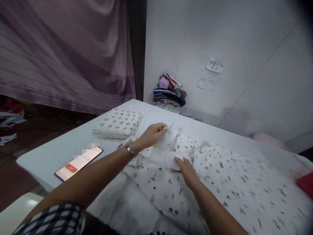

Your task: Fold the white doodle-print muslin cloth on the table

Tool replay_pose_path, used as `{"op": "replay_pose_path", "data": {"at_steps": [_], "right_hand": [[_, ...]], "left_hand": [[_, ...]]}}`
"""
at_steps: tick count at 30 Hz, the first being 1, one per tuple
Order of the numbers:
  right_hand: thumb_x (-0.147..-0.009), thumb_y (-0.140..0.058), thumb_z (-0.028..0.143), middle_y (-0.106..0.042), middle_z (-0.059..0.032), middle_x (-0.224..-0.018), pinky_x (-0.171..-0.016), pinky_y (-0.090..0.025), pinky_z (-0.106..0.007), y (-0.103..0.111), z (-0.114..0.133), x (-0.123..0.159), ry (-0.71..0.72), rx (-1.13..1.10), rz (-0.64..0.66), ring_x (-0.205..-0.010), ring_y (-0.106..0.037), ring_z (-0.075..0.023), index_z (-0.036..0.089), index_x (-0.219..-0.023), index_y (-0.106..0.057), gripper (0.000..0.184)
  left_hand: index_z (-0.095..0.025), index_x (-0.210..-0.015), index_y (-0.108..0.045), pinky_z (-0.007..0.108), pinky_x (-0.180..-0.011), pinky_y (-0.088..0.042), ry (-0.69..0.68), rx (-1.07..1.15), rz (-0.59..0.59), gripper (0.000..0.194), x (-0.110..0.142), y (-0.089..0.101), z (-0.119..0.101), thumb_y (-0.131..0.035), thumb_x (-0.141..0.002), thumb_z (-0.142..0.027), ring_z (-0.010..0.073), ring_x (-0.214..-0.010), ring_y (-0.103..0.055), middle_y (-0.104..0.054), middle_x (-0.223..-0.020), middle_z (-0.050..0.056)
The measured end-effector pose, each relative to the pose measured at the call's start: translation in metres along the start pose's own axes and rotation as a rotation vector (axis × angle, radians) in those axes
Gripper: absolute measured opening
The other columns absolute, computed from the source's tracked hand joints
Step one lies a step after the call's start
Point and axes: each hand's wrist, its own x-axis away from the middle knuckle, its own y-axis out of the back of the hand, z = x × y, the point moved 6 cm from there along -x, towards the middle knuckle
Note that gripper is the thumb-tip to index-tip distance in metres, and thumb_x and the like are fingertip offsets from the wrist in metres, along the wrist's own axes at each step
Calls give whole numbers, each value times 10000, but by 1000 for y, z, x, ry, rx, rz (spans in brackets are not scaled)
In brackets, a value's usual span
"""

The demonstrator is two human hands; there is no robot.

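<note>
Printed white cloth (pixel 162 192) in left grip (pixel 153 133)

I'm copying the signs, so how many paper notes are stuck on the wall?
2: the upper note, and the lower note, marked 45-50, just below it on the wall. More could be out of view.

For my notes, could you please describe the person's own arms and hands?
The left hand is ungloved, with a silvery band at its wrist and a black-and-white checked sleeve farther up. The right hand is ungloved, without visible band or sleeve.
</note>
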Motion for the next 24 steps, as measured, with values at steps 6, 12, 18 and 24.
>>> {"op": "replay_pose_path", "data": {"at_steps": [6,12,18,24], "right_hand": [[-693,-726,399,-625,-16,-662,-369,-429,-185,1,5,16,-30,-96,88,-529,-583,-123,160,-851,-648,297],[-637,-768,296,-649,-12,-684,-399,-454,-157,-3,12,23,-43,-237,134,-507,-596,-94,138,-869,-636,309],[-645,-776,319,-646,11,-672,-393,-449,-157,2,12,28,-25,-210,137,-513,-617,-103,153,-877,-621,325],[-669,-757,266,-641,8,-669,-397,-444,-154,-5,11,35,-53,-202,198,-574,-657,-130,149,-928,-635,310]], "left_hand": [[-202,-1016,-654,264,-732,-518,-55,-141,124,293,65,-60,13,-427,-835,-159,152,-817,-647,-711,-930,11],[-186,-979,-608,320,-913,-506,-255,-250,35,332,89,-75,19,-394,-776,-34,150,-1046,-624,-682,-1116,45],[-199,-991,-609,338,-891,-527,-348,-390,-63,338,91,-63,14,-399,-788,-29,158,-1024,-633,-690,-1079,38],[-207,-1095,-614,336,-877,-544,-383,-390,-79,374,97,-68,13,-411,-821,-54,159,-1011,-641,-695,-1074,45]]}}
